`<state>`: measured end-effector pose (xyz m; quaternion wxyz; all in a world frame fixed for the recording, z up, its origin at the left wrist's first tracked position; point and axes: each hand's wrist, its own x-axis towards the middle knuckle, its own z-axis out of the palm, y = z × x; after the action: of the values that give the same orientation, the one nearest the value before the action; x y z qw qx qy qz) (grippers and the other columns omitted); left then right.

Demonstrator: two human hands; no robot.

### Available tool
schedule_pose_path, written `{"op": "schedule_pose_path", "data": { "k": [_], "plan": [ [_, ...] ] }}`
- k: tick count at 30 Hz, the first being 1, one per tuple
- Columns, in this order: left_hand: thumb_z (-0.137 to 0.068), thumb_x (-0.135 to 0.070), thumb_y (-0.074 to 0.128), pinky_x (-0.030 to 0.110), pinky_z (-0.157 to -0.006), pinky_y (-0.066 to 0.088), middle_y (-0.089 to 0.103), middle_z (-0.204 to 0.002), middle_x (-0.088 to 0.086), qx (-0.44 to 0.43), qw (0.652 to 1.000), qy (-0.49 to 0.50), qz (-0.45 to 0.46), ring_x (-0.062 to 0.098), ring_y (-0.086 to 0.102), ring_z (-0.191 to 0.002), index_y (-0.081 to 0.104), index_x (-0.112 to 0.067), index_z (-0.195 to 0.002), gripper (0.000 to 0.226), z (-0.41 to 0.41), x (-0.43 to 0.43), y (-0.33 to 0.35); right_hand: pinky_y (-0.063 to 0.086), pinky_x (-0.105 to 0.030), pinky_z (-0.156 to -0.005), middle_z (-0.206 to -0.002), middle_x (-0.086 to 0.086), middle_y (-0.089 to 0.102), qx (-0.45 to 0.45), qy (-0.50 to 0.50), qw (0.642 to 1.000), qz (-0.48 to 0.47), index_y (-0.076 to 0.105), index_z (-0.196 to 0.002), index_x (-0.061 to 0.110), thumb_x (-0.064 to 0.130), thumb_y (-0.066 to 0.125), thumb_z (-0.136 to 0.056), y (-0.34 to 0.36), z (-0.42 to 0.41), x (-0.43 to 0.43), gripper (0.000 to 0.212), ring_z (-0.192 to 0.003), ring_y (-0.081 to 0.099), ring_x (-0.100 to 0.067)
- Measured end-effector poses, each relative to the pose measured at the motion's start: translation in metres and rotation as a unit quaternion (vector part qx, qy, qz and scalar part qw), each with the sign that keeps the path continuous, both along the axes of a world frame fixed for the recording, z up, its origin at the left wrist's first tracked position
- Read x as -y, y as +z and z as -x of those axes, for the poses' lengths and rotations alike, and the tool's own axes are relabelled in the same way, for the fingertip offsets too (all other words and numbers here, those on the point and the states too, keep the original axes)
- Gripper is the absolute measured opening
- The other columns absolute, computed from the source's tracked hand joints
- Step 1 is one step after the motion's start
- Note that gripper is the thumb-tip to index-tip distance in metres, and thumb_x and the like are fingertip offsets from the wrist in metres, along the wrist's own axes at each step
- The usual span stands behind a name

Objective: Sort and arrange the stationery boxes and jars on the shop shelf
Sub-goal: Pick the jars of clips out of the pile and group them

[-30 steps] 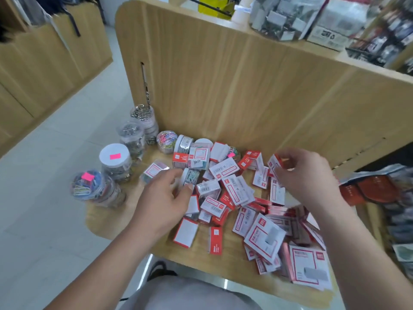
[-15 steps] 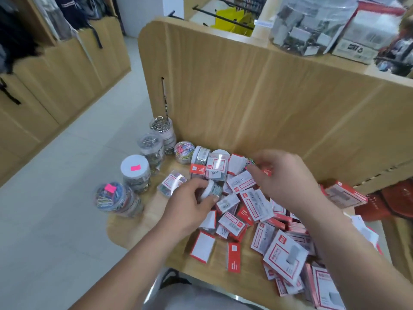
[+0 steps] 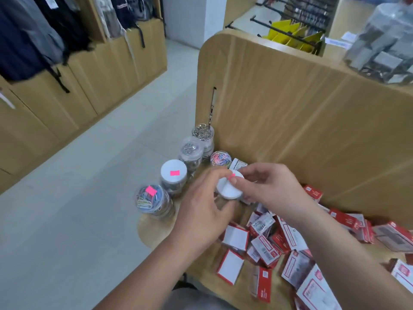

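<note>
A: State of the left hand?
B: Fingers curled round the body of a small clear plastic jar with a flat white lid, gripping it from the near side.
A: And the right hand?
B: Thumb and forefinger pinch the lid's far rim. The thumb tip sits beside a small pink sticker.
A: Where is the jar?
B: Over the left part of the pale wooden shelf, lid tilted toward the camera. Its base is hidden, so I cannot tell whether it touches the shelf.
A: Around it?
B: To the left, four upright clear jars of paper clips stand in a row along the shelf's edge. A round jar of coloured clips sits just behind the hands, by the upright wooden back panel. To the right lies a loose heap of small red-and-white cardboard boxes, overlapping.
</note>
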<state>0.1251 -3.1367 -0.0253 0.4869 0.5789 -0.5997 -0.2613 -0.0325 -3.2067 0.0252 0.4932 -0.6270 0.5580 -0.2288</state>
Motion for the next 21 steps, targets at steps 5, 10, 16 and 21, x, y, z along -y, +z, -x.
{"op": "schedule_pose_path", "data": {
  "k": [5,10,16,21],
  "plan": [
    [-0.087,-0.017,0.077,0.026,-0.104,0.046,0.052,-0.138,-0.019,0.018,0.999,0.042,-0.025,0.001,0.047,-0.136,0.057,-0.029,-0.127,0.047,-0.012,-0.004,-0.013,0.062,-0.045,-0.076,-0.085,-0.009,0.077,0.008,-0.085,0.996,-0.022,0.076,-0.095,0.015,0.029,0.087,-0.079,-0.005,-0.013,0.024,0.025,-0.067,0.069,-0.019],
    [-0.088,-0.027,0.072,0.017,-0.098,0.044,0.056,-0.125,-0.022,0.058,0.995,0.009,-0.081,-0.002,0.055,-0.120,0.060,-0.032,-0.124,0.037,-0.017,-0.015,-0.033,0.057,-0.034,-0.074,-0.080,0.008,0.073,-0.088,-0.147,0.981,0.087,0.072,-0.088,0.020,0.041,0.081,-0.081,-0.027,-0.039,0.057,0.025,-0.079,0.071,-0.016],
    [-0.091,-0.033,0.068,0.016,-0.098,0.044,0.055,-0.127,-0.023,0.065,0.992,-0.017,-0.106,-0.002,0.054,-0.118,0.061,-0.032,-0.124,0.034,-0.026,-0.009,-0.040,0.057,-0.041,-0.073,-0.075,0.008,0.071,-0.180,-0.186,0.955,0.145,0.071,-0.087,0.022,0.054,0.060,-0.090,-0.049,-0.059,0.068,0.034,-0.083,0.067,-0.024],
    [-0.091,-0.037,0.065,0.018,-0.100,0.044,0.055,-0.130,-0.021,0.067,0.990,-0.031,-0.123,-0.003,0.053,-0.120,0.064,-0.032,-0.123,0.033,-0.025,-0.005,-0.044,0.049,-0.036,-0.060,-0.064,0.003,0.063,-0.250,-0.101,0.942,0.198,0.066,-0.080,0.019,0.057,0.051,-0.097,-0.043,-0.036,0.064,0.044,-0.072,0.059,-0.028]
  ]
}}
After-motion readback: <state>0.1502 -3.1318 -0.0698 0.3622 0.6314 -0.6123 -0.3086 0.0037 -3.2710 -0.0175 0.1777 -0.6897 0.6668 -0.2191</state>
